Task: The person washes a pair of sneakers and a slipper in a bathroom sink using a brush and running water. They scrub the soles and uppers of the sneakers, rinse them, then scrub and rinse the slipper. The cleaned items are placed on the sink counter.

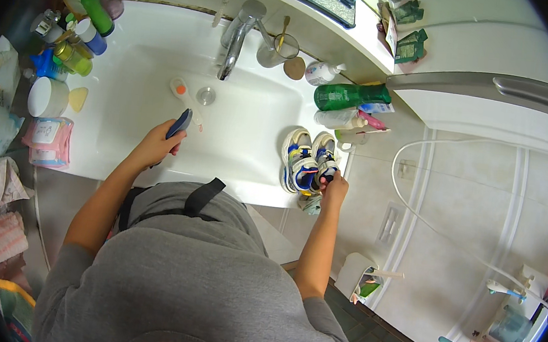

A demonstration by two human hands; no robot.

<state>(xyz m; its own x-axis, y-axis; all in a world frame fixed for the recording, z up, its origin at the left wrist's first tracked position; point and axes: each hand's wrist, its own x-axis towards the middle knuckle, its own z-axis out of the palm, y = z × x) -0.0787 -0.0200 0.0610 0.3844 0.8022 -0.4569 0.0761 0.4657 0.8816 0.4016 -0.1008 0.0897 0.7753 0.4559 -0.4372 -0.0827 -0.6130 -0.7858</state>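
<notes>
My left hand [155, 145], over the front part of the white sink [248, 161], is closed round a long, thin dark blue insole-like piece [181, 123]. Its rounded end shows above my fingers; most of the rest is hidden in my hand. My right hand [334, 189] is at the sink's right front corner, its fingers closed on the opening of the right-hand sneaker [324, 151]. Close beside it stands the matching left-hand sneaker [298, 160], white with blue and yellow parts. A white brush-like thing with an orange spot [179, 87] lies in the basin near the drain [206, 96].
The faucet [238, 34] and a glass cup [277, 51] stand at the back. Bottles [91, 8] and a white jar [48, 98] crowd the left rim. A green bottle [345, 97] lies at right, near a white hose [411, 202] along the wall.
</notes>
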